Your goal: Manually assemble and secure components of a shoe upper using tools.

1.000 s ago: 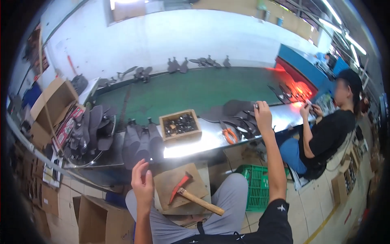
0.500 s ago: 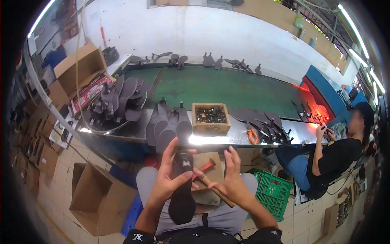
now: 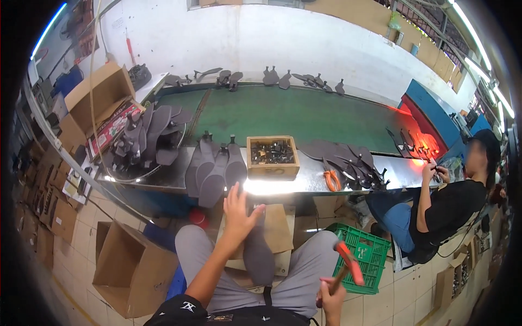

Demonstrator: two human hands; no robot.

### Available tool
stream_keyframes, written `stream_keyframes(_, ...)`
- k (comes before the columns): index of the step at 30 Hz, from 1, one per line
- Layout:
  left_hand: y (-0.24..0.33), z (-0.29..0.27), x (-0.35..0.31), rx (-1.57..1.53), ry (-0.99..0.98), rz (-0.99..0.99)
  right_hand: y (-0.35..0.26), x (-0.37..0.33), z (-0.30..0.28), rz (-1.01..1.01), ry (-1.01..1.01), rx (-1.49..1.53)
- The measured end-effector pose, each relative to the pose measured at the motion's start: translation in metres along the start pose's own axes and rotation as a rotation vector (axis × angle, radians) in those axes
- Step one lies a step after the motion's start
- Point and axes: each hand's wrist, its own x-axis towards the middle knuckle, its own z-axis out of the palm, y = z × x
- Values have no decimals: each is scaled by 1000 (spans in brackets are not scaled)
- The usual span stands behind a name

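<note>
A dark grey sandal sole lies lengthwise between my knees, partly on a pale tan board. My left hand is at its far end with the fingers stretched out and the thumb apart; whether it touches the sole I cannot tell. At the lower right, my right hand is closed round the wooden handle of a hammer. The red hammer head points up, beside my right knee and away from the sole.
A workbench with a green belt runs ahead. On its metal edge are grey soles, a wooden box of small dark parts and orange-handled pliers. A green crate and a seated co-worker are right; a cardboard box is left.
The sole has gone from my raised left hand down onto the board between my knees. My left hand has opened out. My right hand has swung the hammer out to the lower right.
</note>
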Motion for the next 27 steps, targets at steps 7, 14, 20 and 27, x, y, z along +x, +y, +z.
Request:
stream_keyframes(7, 6, 60, 158, -256, -139, 220, 7, -3, -13, 33, 190, 770)
stream_keyframes(14, -29, 150, 243, 364, -406, 554, 48, 20, 11, 32, 212, 340)
stream_keyframes(20, -13, 135, 230, 257, -338, 511, 31, 53, 23, -22, -11, 445)
stream_keyframes(27, 4, 76, 202, -12, -127, 377, -53, 75, 35, -277, -112, 315)
